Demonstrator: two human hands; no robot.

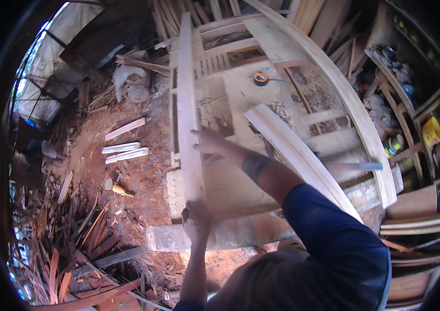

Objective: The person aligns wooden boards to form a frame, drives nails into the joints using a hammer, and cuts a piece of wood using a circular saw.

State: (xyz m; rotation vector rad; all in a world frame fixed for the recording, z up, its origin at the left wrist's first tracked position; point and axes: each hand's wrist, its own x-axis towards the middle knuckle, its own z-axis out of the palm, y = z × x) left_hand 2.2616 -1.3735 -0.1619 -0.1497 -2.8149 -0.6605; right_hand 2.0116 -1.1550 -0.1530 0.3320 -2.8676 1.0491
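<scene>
A long pale wooden board [186,98] runs away from me along the left side of a workbench [230,192]. My left hand [197,222] is closed around the board's near end, slightly blurred, and its fingertips are partly hidden. Farther along, my right hand [209,142] reaches across from the right and touches the board's right edge, its fingers apart. A grooved plank [297,155] lies slantwise to the right, beneath my right arm. Beyond it sits a black and orange tape measure [260,79].
Another long board [334,78] lines the bench's right side, near a blurred bar-like tool [354,166]. Short wood pieces [126,154] and a wooden mallet-like object [119,187] lie on the dirt floor. Scrap wood [90,254] heaps at lower left; cluttered shelves [406,114] stand right.
</scene>
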